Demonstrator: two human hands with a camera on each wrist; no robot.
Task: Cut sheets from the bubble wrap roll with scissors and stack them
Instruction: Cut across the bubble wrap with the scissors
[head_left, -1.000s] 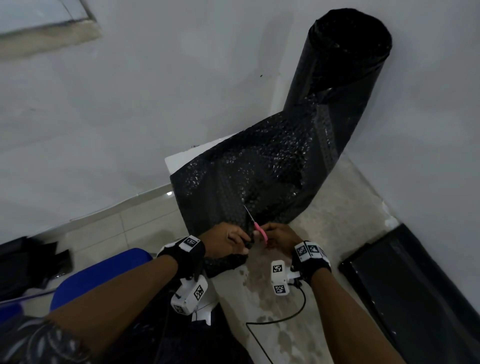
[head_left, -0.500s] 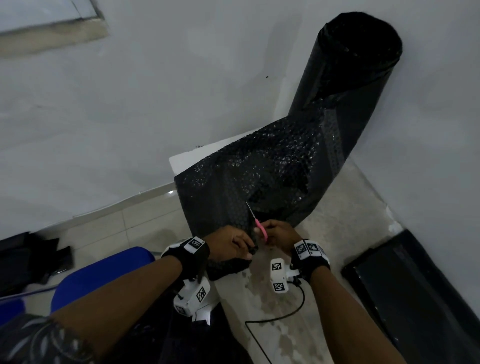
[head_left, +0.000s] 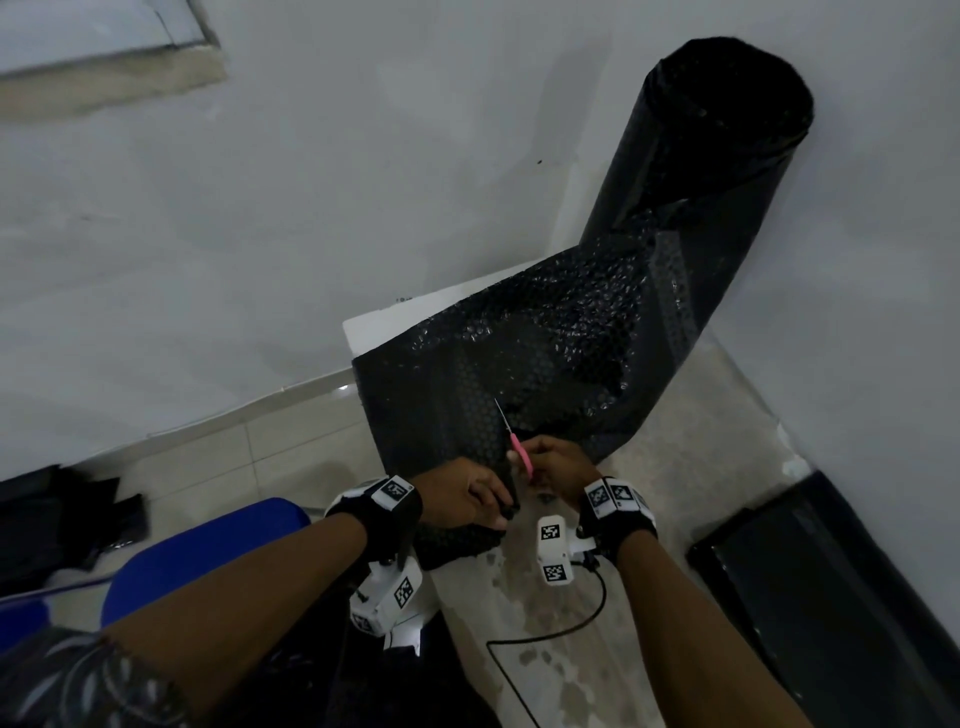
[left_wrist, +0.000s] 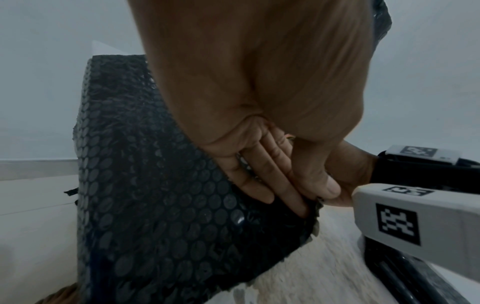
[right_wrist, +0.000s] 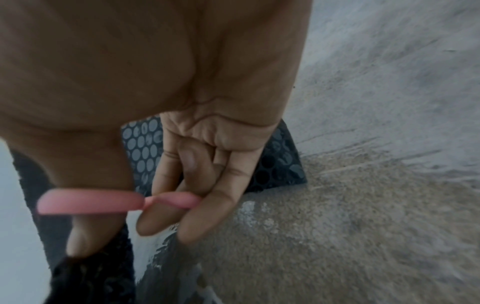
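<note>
Our left hand (head_left: 470, 499) pinches the bubble wrap (head_left: 519, 374) edge; our right hand (head_left: 558, 465) grips pink scissors (head_left: 511, 439), blades toward eleven o'clock.

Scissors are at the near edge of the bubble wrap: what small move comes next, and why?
Probably close the scissors and push them forward along the sheet. The right hand holds the pink handles, the blade lies on the bubble wrap, and the left hand pinches its near edge.

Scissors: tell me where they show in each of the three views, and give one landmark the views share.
Head: the scissors are at lower centre, pink handle in the right hand.
Left wrist: not in it.
Right wrist: only the pink handle loops, lower left.
Shared landmark: the black bubble wrap.
</note>
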